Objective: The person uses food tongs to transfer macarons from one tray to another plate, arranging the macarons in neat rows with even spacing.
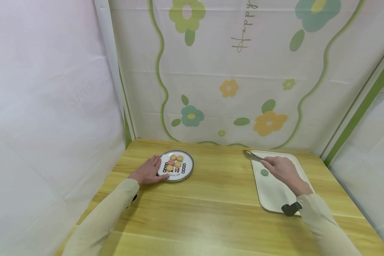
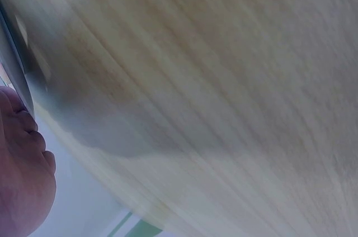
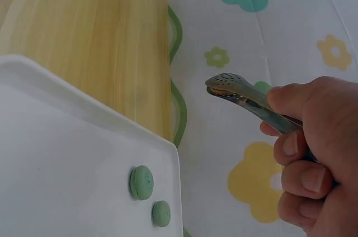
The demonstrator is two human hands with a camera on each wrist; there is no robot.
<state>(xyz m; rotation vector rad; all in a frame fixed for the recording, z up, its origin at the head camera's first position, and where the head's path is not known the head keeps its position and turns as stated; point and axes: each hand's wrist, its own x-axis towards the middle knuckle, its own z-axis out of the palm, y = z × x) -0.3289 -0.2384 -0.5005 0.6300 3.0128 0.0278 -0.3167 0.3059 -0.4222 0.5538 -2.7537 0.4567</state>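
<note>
My right hand (image 1: 283,172) grips metal tongs (image 3: 254,103) with perforated ends, raised above the far-left part of a white tray (image 1: 268,192). A sliver of tan shows between the tong ends; I cannot tell what it is. Two green macarons (image 3: 142,183) lie on the tray in the right wrist view. At the left, my left hand (image 1: 148,170) rests at the rim of a round white plate (image 1: 187,170), fingers extended and thumb along its near side. Several yellowish macarons (image 1: 178,164) and a pink one (image 1: 171,162) sit on the plate.
Plate and tray stand on a wooden table (image 1: 211,206), the plate left and the tray right. A white flowered cloth (image 1: 204,71) hangs behind the table's far edge. White sheets (image 1: 51,106) close in the sides.
</note>
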